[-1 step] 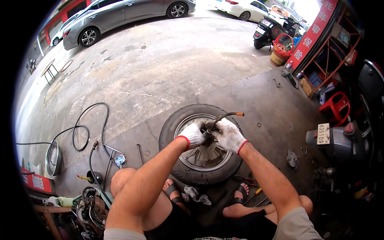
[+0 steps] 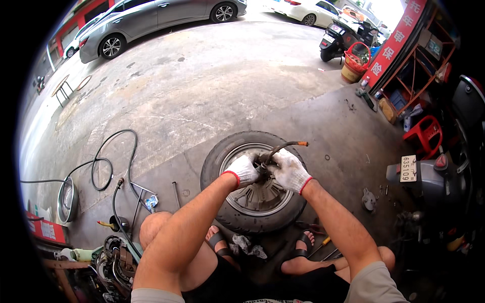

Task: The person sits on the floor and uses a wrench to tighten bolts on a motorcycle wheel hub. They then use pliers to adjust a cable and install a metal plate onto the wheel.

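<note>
A wheel with a black tyre (image 2: 211,174) lies flat on the floor in front of me, its metal hub (image 2: 260,201) facing up. Both of my hands wear white knit gloves with red cuffs and meet over the middle of the hub. My left hand (image 2: 244,169) is closed at the hub centre, on something dark that its fingers mostly hide. Beside it, my right hand (image 2: 289,170) closes round the base of a thick dark cable (image 2: 277,149), which rises from the centre and bends right to an orange end.
Between my feet lies crumpled grey cloth (image 2: 247,246). A yellow-handled screwdriver (image 2: 326,241) is by my right foot, and a round metal part (image 2: 369,200) lies farther right. A black hose (image 2: 134,151) loops on the left near a metal basin (image 2: 75,199). A scooter (image 2: 429,177) stands right.
</note>
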{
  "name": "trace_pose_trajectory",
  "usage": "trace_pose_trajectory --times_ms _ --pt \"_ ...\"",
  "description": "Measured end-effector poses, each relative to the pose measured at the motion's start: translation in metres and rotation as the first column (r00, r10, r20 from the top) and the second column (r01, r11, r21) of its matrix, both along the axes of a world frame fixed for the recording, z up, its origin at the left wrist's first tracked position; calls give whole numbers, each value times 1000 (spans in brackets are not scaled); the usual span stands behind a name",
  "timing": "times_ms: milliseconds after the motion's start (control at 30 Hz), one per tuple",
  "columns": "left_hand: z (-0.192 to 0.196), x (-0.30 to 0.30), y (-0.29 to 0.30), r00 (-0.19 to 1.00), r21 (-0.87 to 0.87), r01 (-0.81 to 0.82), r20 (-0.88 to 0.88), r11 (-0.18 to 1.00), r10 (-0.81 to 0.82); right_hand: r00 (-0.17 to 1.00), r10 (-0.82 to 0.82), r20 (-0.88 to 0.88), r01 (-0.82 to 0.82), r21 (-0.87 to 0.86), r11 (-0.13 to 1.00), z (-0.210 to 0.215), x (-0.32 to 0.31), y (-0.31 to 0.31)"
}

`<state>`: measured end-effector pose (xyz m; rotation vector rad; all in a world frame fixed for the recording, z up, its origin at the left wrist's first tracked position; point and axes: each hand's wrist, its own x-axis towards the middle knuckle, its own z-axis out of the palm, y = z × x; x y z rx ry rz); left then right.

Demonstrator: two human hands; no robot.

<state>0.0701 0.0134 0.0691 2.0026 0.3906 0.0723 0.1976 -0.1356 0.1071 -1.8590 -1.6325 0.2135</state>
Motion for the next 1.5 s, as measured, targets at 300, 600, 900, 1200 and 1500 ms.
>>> trace_pose_trajectory --times_ms 300,600,900,1200,1500 --pt "18 -3 -2 995 18 -26 -99 1000 28 999 32 23 -31 -50 998 -2 9 3" --pt "26 -7 -5 990 40 -27 -137 999 32 997 -4 78 18 -187 982 17 3 5" --pt "11 -1 -3 999 33 -24 -48 999 25 999 -38 7 39 -157 987 11 -2 3" --pt "-3 4 0 999 3 -24 -42 1000 25 996 -81 37 86 -179 980 18 -8 1" --pt "4 0 -1 991 5 -30 -132 1000 30 981 -180 67 192 -404 895 26 -12 8"
